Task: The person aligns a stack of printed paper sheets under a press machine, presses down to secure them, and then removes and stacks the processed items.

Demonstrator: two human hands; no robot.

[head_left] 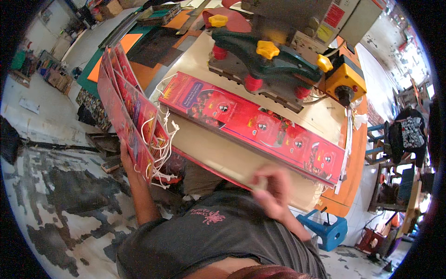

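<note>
My left hand (126, 160) is closed on the lower end of a bundle of long red printed cards (125, 102), held upright at the left. White strings (160, 151) dangle from the cards' edges. On the cream worktop (218, 146) in front of me lies a stack of red printed cards (260, 128), set slantwise, with white strings at both ends. My right hand (274, 188) is over the worktop's near edge, blurred by motion. Its fingers are curled in a pinch; a small pale bit shows at the fingertips, too blurred to name.
Beyond the stack stands a machine with a dark green clamp bar (265, 56) and yellow star knobs (267, 49). A yellow control box (346, 81) sits at its right. Orange and black sheets (155, 49) lie at the far left. A blue stool (327, 228) is at the lower right.
</note>
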